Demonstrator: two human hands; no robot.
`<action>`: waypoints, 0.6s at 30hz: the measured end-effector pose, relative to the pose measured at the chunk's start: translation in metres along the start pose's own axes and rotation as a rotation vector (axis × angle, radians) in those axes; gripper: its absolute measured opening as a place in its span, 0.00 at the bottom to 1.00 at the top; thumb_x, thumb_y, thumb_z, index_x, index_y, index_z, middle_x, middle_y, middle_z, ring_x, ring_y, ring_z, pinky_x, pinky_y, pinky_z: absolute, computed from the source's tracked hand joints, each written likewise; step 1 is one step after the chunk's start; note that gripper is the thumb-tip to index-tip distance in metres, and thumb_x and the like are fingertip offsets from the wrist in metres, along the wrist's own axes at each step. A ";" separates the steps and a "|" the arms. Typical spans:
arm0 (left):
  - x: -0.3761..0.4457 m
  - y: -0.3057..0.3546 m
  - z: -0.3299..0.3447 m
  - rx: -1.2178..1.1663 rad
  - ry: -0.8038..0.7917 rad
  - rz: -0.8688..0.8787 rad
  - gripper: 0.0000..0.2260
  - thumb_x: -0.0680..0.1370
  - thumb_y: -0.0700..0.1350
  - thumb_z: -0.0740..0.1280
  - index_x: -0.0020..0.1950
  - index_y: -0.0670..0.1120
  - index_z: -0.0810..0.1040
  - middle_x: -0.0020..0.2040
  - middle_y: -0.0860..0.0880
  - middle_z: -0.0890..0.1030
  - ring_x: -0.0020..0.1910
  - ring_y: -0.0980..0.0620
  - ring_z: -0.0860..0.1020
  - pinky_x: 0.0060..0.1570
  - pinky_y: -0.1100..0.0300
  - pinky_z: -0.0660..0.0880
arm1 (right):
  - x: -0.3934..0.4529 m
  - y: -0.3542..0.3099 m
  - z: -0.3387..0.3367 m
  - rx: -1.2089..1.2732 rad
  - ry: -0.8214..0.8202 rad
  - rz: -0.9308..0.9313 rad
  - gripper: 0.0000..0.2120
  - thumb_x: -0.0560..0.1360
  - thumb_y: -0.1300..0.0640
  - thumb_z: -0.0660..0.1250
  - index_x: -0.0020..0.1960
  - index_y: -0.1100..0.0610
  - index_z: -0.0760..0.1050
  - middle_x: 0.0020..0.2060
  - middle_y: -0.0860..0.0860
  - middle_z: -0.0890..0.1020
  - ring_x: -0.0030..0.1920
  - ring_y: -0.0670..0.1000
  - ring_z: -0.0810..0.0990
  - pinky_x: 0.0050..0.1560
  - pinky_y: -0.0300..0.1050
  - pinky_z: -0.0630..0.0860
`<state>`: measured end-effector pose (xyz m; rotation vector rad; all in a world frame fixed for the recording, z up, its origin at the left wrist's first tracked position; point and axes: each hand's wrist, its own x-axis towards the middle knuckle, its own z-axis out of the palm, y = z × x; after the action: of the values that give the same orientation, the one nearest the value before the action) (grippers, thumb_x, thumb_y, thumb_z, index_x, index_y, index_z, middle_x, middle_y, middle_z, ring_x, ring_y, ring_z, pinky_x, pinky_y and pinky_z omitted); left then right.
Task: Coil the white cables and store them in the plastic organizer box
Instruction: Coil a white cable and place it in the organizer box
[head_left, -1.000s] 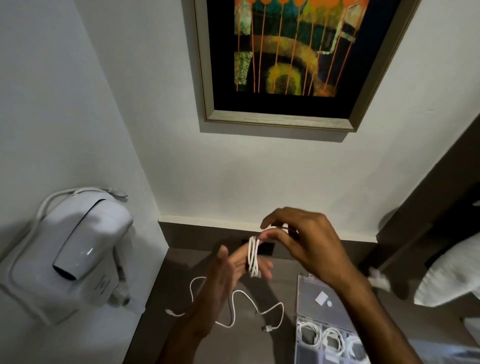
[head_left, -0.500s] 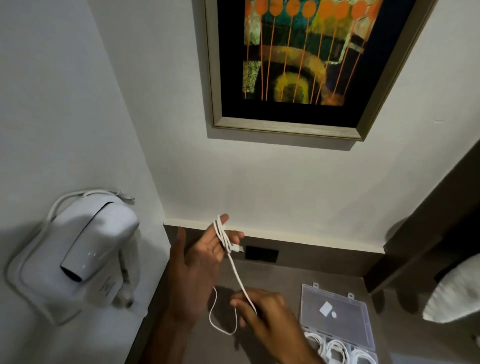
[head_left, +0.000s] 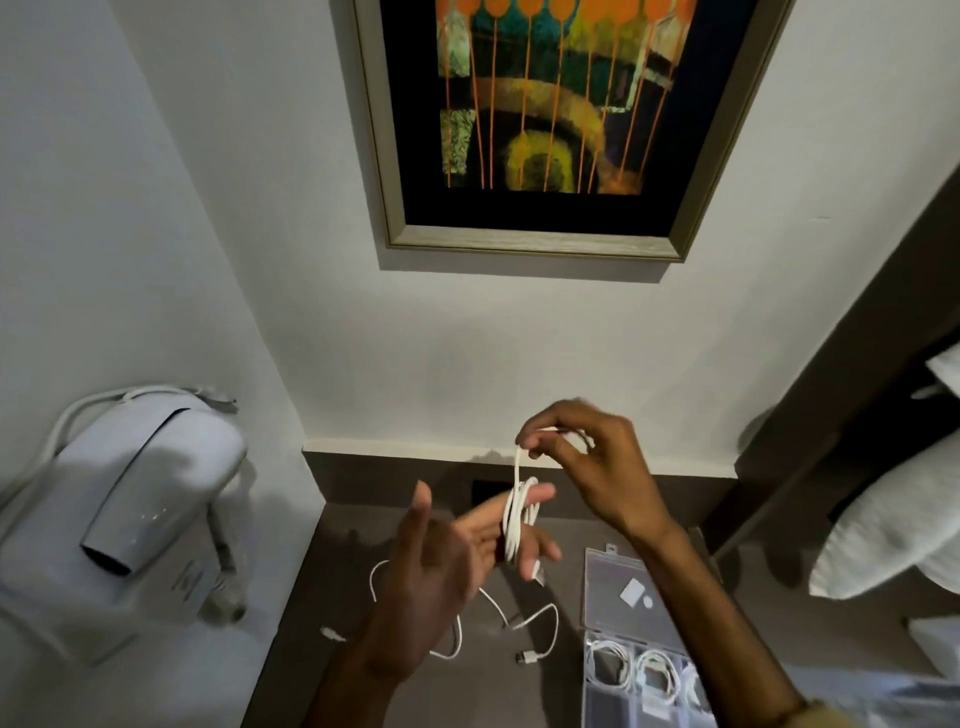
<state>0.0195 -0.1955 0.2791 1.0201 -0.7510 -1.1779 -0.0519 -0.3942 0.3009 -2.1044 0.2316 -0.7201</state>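
A white cable (head_left: 517, 514) is wound in several loops around the outstretched fingers of my left hand (head_left: 441, 566), held palm up above the dark table. My right hand (head_left: 587, 462) is raised just above it and pinches the free end of the same cable between thumb and fingers. Loose white cables (head_left: 498, 623) lie spread on the table below my left hand. The clear plastic organizer box (head_left: 618, 644) stands open at the lower right, its lid (head_left: 631, 592) laid back, with coiled white cables (head_left: 654, 675) in its compartments.
A white wall-mounted hair dryer (head_left: 130, 504) hangs on the left wall. A framed painting (head_left: 550, 119) is on the wall ahead. A black socket (head_left: 488, 491) sits at the table's back edge. White pillows (head_left: 893, 530) lie at the right.
My right hand rose from low over the table to above my left fingers, carrying the cable end up. The hanging length has become loops on my left fingers.
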 end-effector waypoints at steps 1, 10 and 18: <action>-0.001 0.002 0.000 -0.032 -0.022 0.032 0.50 0.72 0.78 0.50 0.77 0.39 0.66 0.47 0.36 0.77 0.57 0.43 0.78 0.66 0.53 0.69 | -0.004 0.006 0.009 0.155 -0.013 0.096 0.09 0.82 0.65 0.71 0.47 0.55 0.86 0.41 0.48 0.88 0.42 0.45 0.84 0.48 0.42 0.79; 0.009 0.017 -0.011 -0.012 0.337 0.079 0.61 0.43 0.82 0.68 0.69 0.51 0.68 0.54 0.38 0.78 0.51 0.49 0.78 0.52 0.56 0.74 | -0.097 -0.013 0.083 -0.223 -0.141 0.146 0.12 0.84 0.42 0.59 0.61 0.39 0.80 0.45 0.40 0.84 0.43 0.42 0.83 0.44 0.36 0.79; 0.023 -0.010 -0.002 0.137 0.471 -0.010 0.29 0.75 0.67 0.61 0.69 0.50 0.78 0.58 0.44 0.86 0.59 0.47 0.82 0.63 0.44 0.76 | -0.073 -0.044 0.029 -0.723 -0.053 -0.286 0.10 0.82 0.42 0.63 0.53 0.45 0.80 0.39 0.43 0.83 0.38 0.48 0.78 0.34 0.45 0.79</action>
<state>0.0234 -0.2183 0.2685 1.3546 -0.4544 -0.8529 -0.0993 -0.3181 0.2932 -2.8834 0.1777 -0.8259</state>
